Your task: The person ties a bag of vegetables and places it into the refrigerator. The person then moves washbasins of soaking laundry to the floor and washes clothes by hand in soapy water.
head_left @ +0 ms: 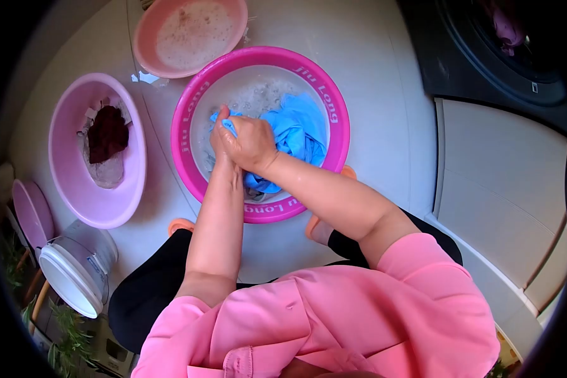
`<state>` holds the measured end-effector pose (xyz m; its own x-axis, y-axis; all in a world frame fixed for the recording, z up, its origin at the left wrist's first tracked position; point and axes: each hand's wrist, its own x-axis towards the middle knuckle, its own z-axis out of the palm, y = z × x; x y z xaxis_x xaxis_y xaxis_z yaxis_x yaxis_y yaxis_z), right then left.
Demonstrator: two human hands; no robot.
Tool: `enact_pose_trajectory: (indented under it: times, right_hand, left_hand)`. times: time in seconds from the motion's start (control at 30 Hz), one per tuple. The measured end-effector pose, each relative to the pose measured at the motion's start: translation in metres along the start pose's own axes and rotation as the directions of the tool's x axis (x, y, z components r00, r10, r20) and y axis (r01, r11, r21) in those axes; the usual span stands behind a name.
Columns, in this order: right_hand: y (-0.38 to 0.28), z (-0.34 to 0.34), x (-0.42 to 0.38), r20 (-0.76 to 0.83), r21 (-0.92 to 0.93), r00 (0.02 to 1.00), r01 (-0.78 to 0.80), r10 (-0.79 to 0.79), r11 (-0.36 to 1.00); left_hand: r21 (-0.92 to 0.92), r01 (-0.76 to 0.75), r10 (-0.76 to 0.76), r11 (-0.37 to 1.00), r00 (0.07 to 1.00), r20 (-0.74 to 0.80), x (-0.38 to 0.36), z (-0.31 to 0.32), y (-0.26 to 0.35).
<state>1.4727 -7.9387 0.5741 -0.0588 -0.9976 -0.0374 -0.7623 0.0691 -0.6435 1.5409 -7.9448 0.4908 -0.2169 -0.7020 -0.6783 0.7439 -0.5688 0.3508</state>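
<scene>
While your right hand [253, 143] lies over your left hand [221, 140], both sets of fingers are curled tight around one bunched blue cloth garment [301, 131] — it sits in soapy water inside the bright pink round plastic basin [334, 104]. Count three basins: that one, a pale pink basin of foamy water [192, 34], and a lilac oval basin [101, 201] holding one dark red cloth [107, 132]. One white plastic bucket [75, 268] stands nearby.

The bright pink tub [334, 107] stands in the middle, with a pale pink tub [123, 201] close on its left and a soapy tub [145, 38] just behind. The floor [384, 69] on the right is open.
</scene>
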Motion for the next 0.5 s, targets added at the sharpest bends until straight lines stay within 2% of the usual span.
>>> enact_pose_trajectory:
  times: [0.03,0.07,0.1,0.13,0.17,0.2,0.23,0.27,0.3,0.33,0.37,0.4,0.43,0.47,0.5]
  right_hand:
    - [-0.003,-0.001,0.001,0.003,0.031,0.998,0.058,-0.058,0.998]
    - [0.000,-0.006,0.007,0.048,0.037,0.999,-0.014,0.013,0.999]
    - [0.012,-0.007,0.016,0.043,0.039,0.999,-0.028,0.026,0.999]
    - [0.027,-0.007,0.028,0.122,0.032,0.969,-0.221,0.215,0.975]
    - [0.038,-0.008,0.038,0.195,0.015,0.900,-0.400,0.390,0.916]
    - [0.040,-0.017,0.039,0.244,0.190,0.904,-0.399,0.351,0.897]
    - [0.037,-0.032,0.040,0.285,0.357,0.909,-0.394,0.303,0.847]
    - [0.036,-0.051,0.046,0.283,0.358,0.906,-0.403,0.314,0.842]
    - [0.028,-0.077,0.056,0.604,0.433,0.731,-0.635,0.316,0.640]
    - [0.021,-0.097,0.061,0.848,0.391,0.493,-0.829,0.193,0.400]
    - [0.016,-0.110,0.061,0.845,0.396,0.497,-0.829,0.196,0.395]
    - [0.011,-0.120,0.059,0.835,0.329,0.537,-0.659,0.118,0.677]
    - [0.009,-0.128,0.057,0.834,0.239,0.551,-0.409,0.029,0.881]
    - [0.015,-0.134,0.066,0.830,-0.059,0.550,-0.071,0.088,0.996]
    - [0.040,-0.130,0.069,0.786,-0.216,0.614,0.164,0.072,0.963]
  left_hand:
    - [0.099,-0.039,0.050,0.994,0.993,-0.110,-0.007,0.010,0.009]
    - [0.107,-0.035,0.047,0.994,0.993,-0.109,-0.014,0.020,0.015]
    - [0.041,-0.013,0.016,0.999,0.997,-0.080,-0.032,0.047,0.025]
    - [-0.026,0.012,-0.014,1.000,0.999,-0.050,-0.041,0.060,0.027]
    - [-0.017,0.018,-0.019,1.000,0.999,-0.047,-0.039,0.057,0.027]
    - [0.261,-0.114,0.100,0.959,0.993,0.065,-0.035,0.052,0.030]
    - [0.497,-0.260,0.180,0.828,0.962,0.204,-0.038,0.053,0.035]
    - [0.722,-0.397,0.289,0.567,0.916,0.277,-0.040,0.054,0.042]
    - [0.727,-0.388,0.273,0.566,0.921,0.278,-0.039,0.050,0.043]
    - [0.778,-0.502,0.382,0.378,0.850,0.363,-0.037,0.045,0.047]
    - [0.758,-0.474,0.315,0.448,0.877,0.362,-0.041,0.048,0.049]
    - [0.739,-0.436,0.246,0.513,0.900,0.359,-0.044,0.050,0.051]
    - [0.742,-0.435,0.239,0.509,0.900,0.364,-0.050,0.055,0.056]
    - [0.849,-0.400,0.195,0.346,0.916,0.352,-0.055,0.059,0.061]
    - [0.921,-0.353,0.158,0.166,0.931,0.328,-0.059,0.058,0.065]
